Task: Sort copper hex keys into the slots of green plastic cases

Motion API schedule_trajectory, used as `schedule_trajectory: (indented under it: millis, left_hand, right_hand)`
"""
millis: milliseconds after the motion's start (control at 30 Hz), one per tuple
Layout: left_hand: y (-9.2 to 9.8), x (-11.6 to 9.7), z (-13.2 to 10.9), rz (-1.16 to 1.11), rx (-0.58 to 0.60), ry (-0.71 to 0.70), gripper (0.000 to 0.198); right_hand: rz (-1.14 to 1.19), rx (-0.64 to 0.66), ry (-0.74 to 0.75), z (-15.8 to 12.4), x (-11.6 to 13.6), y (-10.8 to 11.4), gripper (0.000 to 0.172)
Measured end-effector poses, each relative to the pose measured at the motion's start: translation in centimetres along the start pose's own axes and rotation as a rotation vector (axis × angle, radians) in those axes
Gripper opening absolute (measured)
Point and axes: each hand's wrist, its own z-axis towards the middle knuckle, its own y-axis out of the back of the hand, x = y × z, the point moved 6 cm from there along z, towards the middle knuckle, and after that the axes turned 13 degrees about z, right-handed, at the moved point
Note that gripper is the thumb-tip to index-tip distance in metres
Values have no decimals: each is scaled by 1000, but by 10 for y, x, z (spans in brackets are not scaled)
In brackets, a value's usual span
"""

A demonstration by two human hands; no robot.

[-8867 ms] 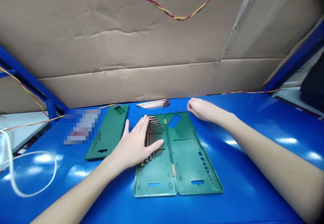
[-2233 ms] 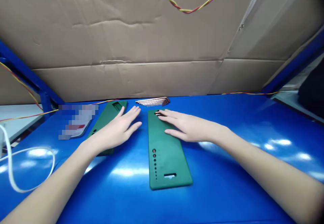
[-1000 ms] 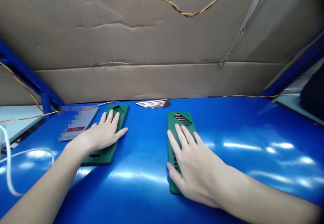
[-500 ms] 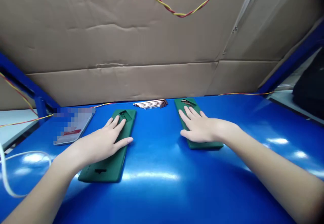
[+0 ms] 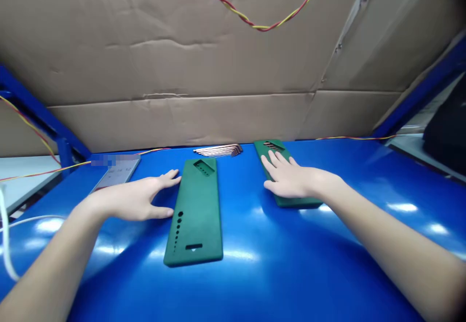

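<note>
A green holder (image 5: 198,205) with an angled recess, a row of holes and a slot lies flat left of the middle. My left hand (image 5: 145,198) is at its left edge, fingers and thumb apart, fingertips at the side. Farther right, my right hand (image 5: 287,174) lies with spread fingers on a second green holder (image 5: 269,154), hiding much of it. Dark keys show in that holder's recess. Between the holders, at the back, a fanned set of hex keys (image 5: 220,150) rests on the blue table (image 5: 247,283).
A flat clear case (image 5: 118,171) lies behind my left wrist. A white cable (image 5: 6,244) curves at the far left. Cardboard (image 5: 218,60) stands behind the table, with a twisted red and yellow wire (image 5: 262,28) hanging before it. Blue frame bars flank both sides.
The left green holder has moved right and turned straighter. My left hand has come off its top to its left edge. My right hand stays on the other holder.
</note>
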Motion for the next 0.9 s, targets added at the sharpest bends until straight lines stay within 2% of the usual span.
schedule_trajectory:
  millis: [67,200,333,400,500,700,900]
  left_hand:
    - [0,-8,4,4,-42,-42,95]
    - [-2,-33,14,-15,-146,-141,99]
    - [-7,-51,23,-15,-201,-176,104]
    - [-6,-58,25,0,-245,-216,105]
    - [-6,-64,27,12,-284,-251,104]
    - [-10,-67,33,54,-301,-265,105]
    - [-10,-70,35,64,-324,-294,105]
  right_hand:
    - [-8,-51,116,-2,13,1,80]
    - [138,-166,529,-19,60,-4,71]
    - [218,-136,690,-31,89,-23,71]
    - [184,-176,746,-34,94,-28,67]
    - [162,-242,794,-36,97,-30,57]
    - [174,-143,709,-36,107,-36,61]
    - [232,-161,655,-35,112,-38,50]
